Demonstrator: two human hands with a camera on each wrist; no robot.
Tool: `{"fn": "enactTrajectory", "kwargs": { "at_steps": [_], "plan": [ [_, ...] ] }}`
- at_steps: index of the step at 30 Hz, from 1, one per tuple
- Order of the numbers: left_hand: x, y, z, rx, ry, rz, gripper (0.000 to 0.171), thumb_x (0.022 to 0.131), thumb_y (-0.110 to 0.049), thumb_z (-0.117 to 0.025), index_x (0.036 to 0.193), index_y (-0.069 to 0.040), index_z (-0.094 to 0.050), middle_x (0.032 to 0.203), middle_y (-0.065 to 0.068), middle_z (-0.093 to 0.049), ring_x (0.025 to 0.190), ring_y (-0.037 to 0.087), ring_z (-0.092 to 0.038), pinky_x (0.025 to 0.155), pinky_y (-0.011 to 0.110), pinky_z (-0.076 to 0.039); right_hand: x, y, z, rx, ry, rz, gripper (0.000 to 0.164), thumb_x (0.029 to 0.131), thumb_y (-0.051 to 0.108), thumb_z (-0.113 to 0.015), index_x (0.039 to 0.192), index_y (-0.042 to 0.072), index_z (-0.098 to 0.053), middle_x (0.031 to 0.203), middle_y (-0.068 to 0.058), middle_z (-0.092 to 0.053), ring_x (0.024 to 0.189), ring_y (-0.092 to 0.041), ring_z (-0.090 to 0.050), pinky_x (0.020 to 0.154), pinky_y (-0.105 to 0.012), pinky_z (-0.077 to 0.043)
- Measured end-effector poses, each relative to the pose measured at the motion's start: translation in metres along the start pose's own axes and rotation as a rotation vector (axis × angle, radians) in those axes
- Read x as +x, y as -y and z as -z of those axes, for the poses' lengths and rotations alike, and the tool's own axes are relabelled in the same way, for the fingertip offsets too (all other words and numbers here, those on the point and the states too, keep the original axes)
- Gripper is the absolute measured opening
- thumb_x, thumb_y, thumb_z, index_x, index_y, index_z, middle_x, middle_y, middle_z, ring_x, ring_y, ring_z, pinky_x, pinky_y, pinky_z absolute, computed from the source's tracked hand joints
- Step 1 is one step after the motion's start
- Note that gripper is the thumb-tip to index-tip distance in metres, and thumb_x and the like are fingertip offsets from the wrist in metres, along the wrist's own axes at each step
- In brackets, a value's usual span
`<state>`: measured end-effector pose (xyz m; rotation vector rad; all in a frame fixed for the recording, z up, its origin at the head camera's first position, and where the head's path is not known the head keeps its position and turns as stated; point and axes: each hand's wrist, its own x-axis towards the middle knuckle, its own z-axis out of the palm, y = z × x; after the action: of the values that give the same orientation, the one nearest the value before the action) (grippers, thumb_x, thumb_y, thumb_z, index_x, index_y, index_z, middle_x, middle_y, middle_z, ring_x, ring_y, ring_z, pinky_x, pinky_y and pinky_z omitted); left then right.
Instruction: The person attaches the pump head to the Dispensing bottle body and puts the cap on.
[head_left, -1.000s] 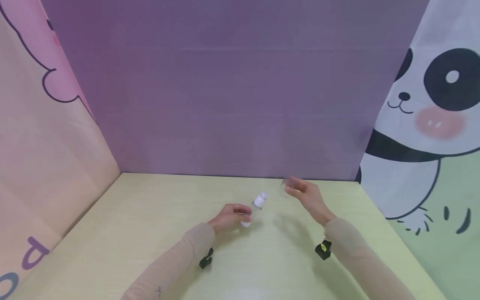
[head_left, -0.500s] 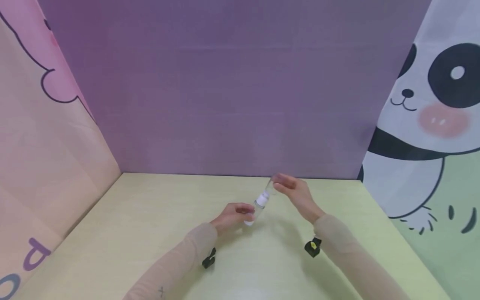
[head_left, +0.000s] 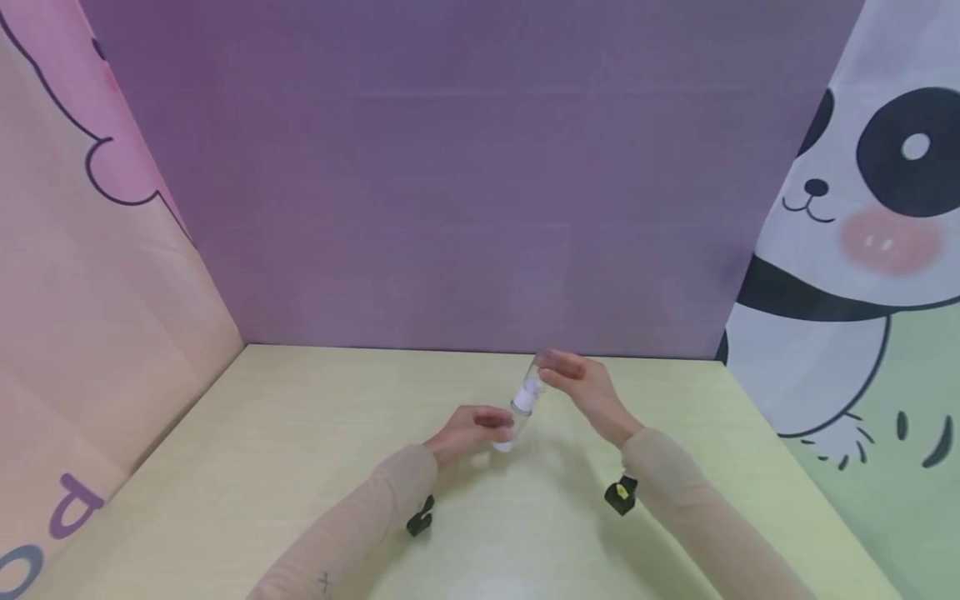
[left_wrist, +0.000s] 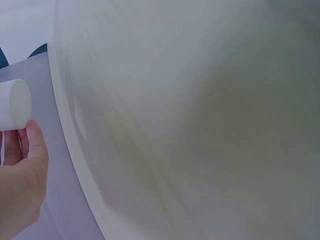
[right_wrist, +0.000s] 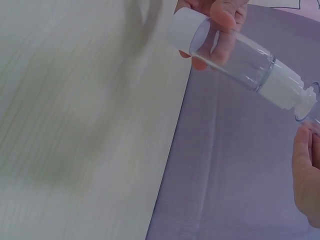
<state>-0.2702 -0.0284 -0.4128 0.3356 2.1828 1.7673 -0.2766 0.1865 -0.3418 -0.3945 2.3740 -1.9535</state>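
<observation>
My left hand grips a clear pump bottle round its lower body, near the white base. The bottle tilts, its white pump top pointing up and to the right. With my right hand I pinch a clear cap at its far end. In the right wrist view the cap's open rim sits around the tip of the white pump, and the fingers of my right hand hold the cap at the right edge. Most of the cap is out of that view.
Both hands are above a pale wooden table. A purple cloth wall stands behind its far edge. Printed cloths flank it, a panda cloth on the right and a pink one on the left.
My right hand has moved left with the clear cap, bringing it from apart to over the pump's tip. The left hand with the bottle has shifted slightly right.
</observation>
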Motion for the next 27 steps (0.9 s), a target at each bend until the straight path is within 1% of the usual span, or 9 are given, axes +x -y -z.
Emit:
{"fn": "enactTrajectory", "kwargs": {
  "at_steps": [6, 9, 13, 16, 21, 27],
  "plan": [
    [0.000, -0.001, -0.004, 0.002, 0.003, -0.012, 0.038, 0.080, -0.015, -0.069, 0.116, -0.003, -0.060, 0.114, 0.010, -0.064, 0.102, 0.017, -0.059, 0.090, 0.031, -0.047, -0.001, 0.001, -0.002, -0.010, 0.005, -0.007, 0.054, 0.082, 0.030, -0.068, 0.127, 0.006, -0.052, 0.124, -0.011, -0.059, 0.115, -0.021, -0.054, 0.099, -0.036, -0.041],
    [0.000, -0.001, -0.005, 0.008, 0.003, -0.022, 0.038, 0.081, -0.014, -0.069, 0.116, -0.002, -0.060, 0.113, 0.010, -0.064, 0.101, 0.016, -0.059, 0.090, 0.030, -0.047, -0.001, -0.001, -0.003, -0.034, 0.014, -0.014, 0.052, 0.081, 0.031, -0.068, 0.125, 0.007, -0.054, 0.124, -0.009, -0.059, 0.115, -0.021, -0.054, 0.099, -0.038, -0.042],
    [0.000, 0.000, -0.007, 0.012, 0.003, -0.017, 0.038, 0.082, -0.013, -0.068, 0.116, -0.002, -0.059, 0.112, 0.008, -0.064, 0.102, 0.016, -0.059, 0.091, 0.031, -0.046, -0.002, -0.006, -0.004, -0.055, 0.034, -0.026, 0.050, 0.082, 0.031, -0.067, 0.125, 0.009, -0.054, 0.124, -0.009, -0.059, 0.115, -0.023, -0.054, 0.099, -0.041, -0.041],
    [-0.001, 0.000, -0.008, 0.008, 0.005, -0.009, 0.037, 0.082, -0.015, -0.068, 0.116, -0.004, -0.060, 0.113, 0.007, -0.064, 0.103, 0.016, -0.059, 0.092, 0.032, -0.046, -0.003, -0.009, -0.005, -0.059, 0.044, -0.032, 0.051, 0.082, 0.031, -0.068, 0.126, 0.009, -0.054, 0.124, -0.008, -0.059, 0.116, -0.024, -0.054, 0.101, -0.043, -0.039],
    [-0.002, -0.002, -0.010, 0.005, 0.009, -0.022, 0.038, 0.081, -0.017, -0.069, 0.115, -0.005, -0.060, 0.114, 0.008, -0.064, 0.104, 0.018, -0.059, 0.092, 0.032, -0.046, -0.003, -0.012, -0.006, -0.059, 0.051, -0.027, 0.053, 0.081, 0.031, -0.069, 0.127, 0.010, -0.054, 0.125, -0.008, -0.059, 0.115, -0.024, -0.055, 0.102, -0.046, -0.037],
    [-0.003, -0.006, -0.011, 0.017, -0.003, -0.010, 0.036, 0.081, -0.018, -0.070, 0.115, -0.007, -0.061, 0.113, 0.007, -0.064, 0.104, 0.018, -0.058, 0.093, 0.033, -0.046, -0.004, -0.013, -0.007, -0.084, 0.067, -0.029, 0.052, 0.081, 0.034, -0.068, 0.127, 0.014, -0.054, 0.127, -0.007, -0.058, 0.116, -0.025, -0.054, 0.100, -0.045, -0.039]
  ]
}}
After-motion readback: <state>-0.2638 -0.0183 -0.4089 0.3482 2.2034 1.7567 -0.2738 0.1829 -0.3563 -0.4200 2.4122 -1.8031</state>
